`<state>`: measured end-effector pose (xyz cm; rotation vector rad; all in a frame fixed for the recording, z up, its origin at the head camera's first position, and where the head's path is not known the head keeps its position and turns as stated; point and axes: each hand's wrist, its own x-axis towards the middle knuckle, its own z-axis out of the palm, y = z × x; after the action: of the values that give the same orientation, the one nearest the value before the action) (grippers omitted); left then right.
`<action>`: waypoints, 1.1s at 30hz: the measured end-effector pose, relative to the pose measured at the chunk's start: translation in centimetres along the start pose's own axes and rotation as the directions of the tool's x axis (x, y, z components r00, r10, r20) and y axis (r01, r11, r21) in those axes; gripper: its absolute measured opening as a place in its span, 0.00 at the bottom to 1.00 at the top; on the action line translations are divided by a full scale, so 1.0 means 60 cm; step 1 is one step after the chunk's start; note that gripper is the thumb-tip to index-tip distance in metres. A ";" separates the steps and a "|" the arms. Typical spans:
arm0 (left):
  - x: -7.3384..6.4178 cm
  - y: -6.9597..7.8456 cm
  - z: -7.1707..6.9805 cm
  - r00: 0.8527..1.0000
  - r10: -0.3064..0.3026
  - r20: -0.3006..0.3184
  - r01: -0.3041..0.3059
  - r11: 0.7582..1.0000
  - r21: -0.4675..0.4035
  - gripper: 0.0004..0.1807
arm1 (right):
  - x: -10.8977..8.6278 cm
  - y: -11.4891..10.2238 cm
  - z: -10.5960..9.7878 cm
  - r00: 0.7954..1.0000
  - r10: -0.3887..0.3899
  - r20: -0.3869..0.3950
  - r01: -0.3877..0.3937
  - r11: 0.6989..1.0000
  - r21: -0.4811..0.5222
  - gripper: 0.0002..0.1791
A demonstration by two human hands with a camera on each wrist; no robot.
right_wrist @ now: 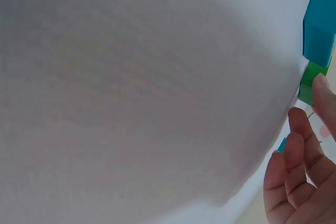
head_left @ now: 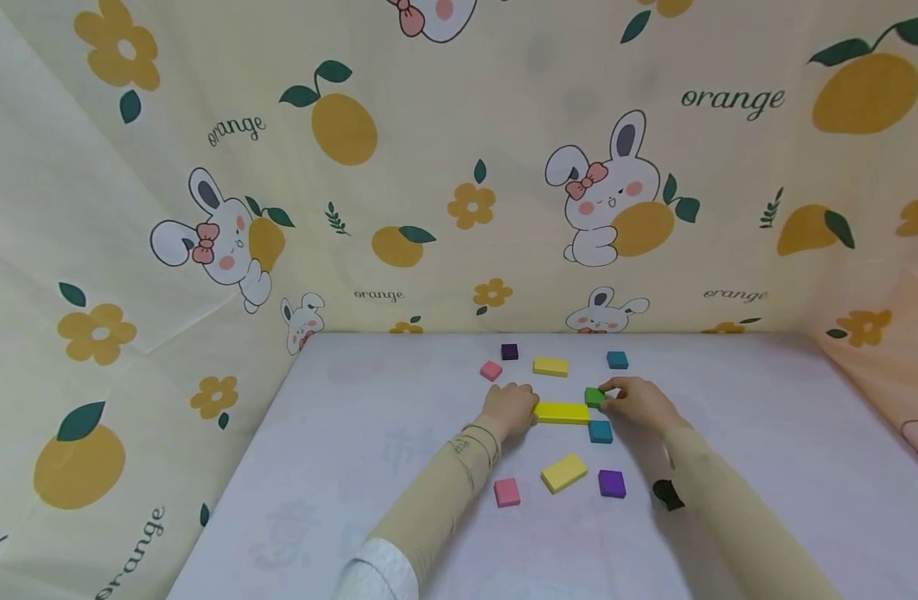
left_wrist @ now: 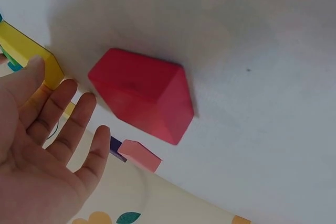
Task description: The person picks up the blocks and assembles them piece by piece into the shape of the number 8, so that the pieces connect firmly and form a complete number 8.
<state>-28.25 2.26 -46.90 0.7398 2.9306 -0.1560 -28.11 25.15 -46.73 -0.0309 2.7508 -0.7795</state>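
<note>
My left hand (head_left: 511,408) pinches the left end of a long bright yellow block (head_left: 562,413); in the left wrist view the thumb (left_wrist: 35,69) lies on this block's end, other fingers spread loosely. At the block's upper right corner, my right hand (head_left: 642,402) pinches a small green block (head_left: 594,397). The right wrist view shows the thumb (right_wrist: 321,90) on the green block, with the index fingertip hidden. Just below the yellow block's right end sits a teal block (head_left: 600,432). A reddish-pink block (left_wrist: 144,93) looms large beside the left hand in its wrist view.
Behind the hands lie a dark purple block (head_left: 509,352), a pink block (head_left: 491,371), a pale yellow block (head_left: 550,367) and another teal block (head_left: 617,360). Nearer are another pale yellow block (head_left: 564,473) and a purple block (head_left: 612,483). A dark piece (head_left: 667,495) shows beside the right sleeve.
</note>
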 end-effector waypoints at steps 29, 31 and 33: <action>-0.012 0.005 0.006 0.996 0.058 -0.072 -0.047 0.987 0.154 0.17 | 0.010 0.007 -0.002 0.999 -0.033 0.039 0.033 0.999 -0.020 0.22; -0.012 0.004 0.008 0.995 0.068 -0.078 -0.053 0.984 0.172 0.17 | 0.012 0.007 -0.002 0.999 -0.033 0.042 0.033 0.999 -0.010 0.22; -0.010 0.004 0.011 0.994 0.068 -0.086 -0.053 0.986 0.160 0.18 | 0.011 0.009 -0.003 0.999 -0.038 0.036 0.038 0.999 -0.008 0.22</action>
<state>-27.53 2.09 -47.47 0.8797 3.0038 -0.3615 -28.80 25.63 -47.01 -0.0979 2.7276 -0.7694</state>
